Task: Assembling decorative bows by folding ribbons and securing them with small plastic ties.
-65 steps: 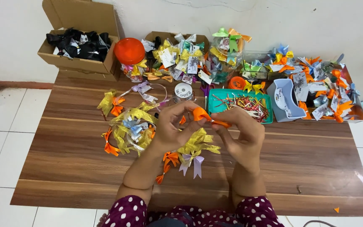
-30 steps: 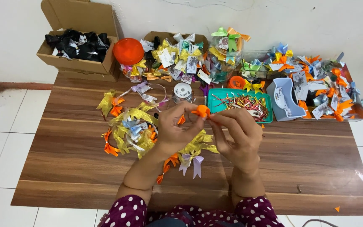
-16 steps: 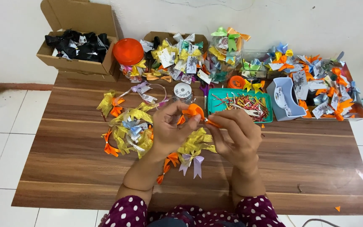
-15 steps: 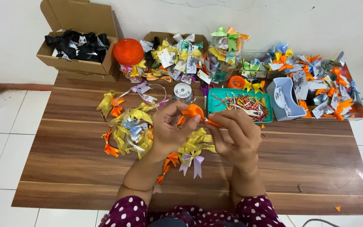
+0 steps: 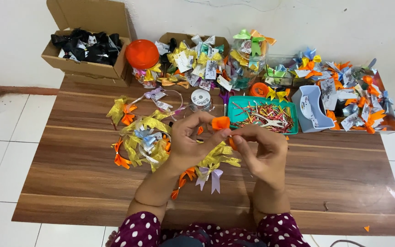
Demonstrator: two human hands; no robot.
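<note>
Above the middle of the wooden table (image 5: 334, 178) both hands pinch one small orange ribbon bow (image 5: 221, 123). My left hand (image 5: 189, 142) grips its left side between thumb and fingers. From the right, my right hand (image 5: 262, 153) closes its fingertips on the bow's lower part. Under the hands lies a gold ribbon bow (image 5: 216, 158) with a lilac bow (image 5: 211, 176) and an orange bow (image 5: 184, 177) beside it. A heap of gold, silver and orange bows (image 5: 142, 139) sits just left of my left hand.
A teal tray of coloured twist ties (image 5: 264, 116) and a white ribbon spool (image 5: 200, 98) stand behind the hands. Cardboard boxes of bows (image 5: 85, 48) line the back, with an orange lid (image 5: 141, 53), a grey tape holder (image 5: 312, 107) and more bows at right.
The orange ribbon was stretched out between the hands; it is now bunched into a small bow shape, and both hands have closed in on it.
</note>
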